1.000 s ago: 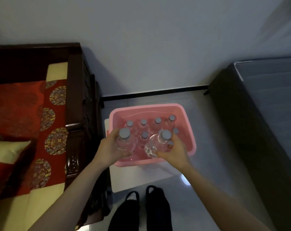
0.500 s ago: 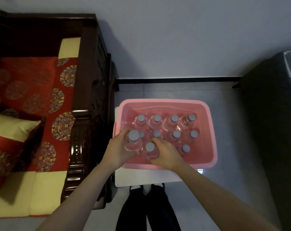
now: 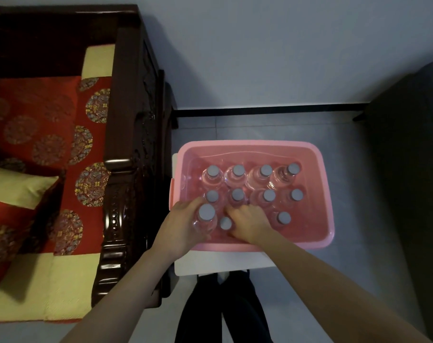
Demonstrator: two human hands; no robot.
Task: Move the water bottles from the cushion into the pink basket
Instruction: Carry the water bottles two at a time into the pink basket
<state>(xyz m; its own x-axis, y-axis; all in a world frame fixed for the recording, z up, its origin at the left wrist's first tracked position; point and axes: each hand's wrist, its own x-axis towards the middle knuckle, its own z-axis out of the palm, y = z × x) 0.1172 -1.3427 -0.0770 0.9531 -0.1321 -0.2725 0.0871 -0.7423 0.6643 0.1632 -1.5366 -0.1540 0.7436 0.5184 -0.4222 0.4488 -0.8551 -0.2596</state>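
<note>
- Bottle labels: print too small to read; the caps are plain grey.
- Left hand: fingers curled round an upright water bottle at the lower-left corner of the pink basket.
- Right hand: curled round the neighbouring bottle, just beside the first.
- Nine further bottles stand upright in the basket, centre frame, on a white table.

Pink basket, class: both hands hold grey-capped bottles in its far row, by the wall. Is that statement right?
No. The head view shows the left hand and right hand holding grey-capped bottles, the left bottle and right bottle, in the near row of the pink basket, closest to the person, not the far row.
</note>
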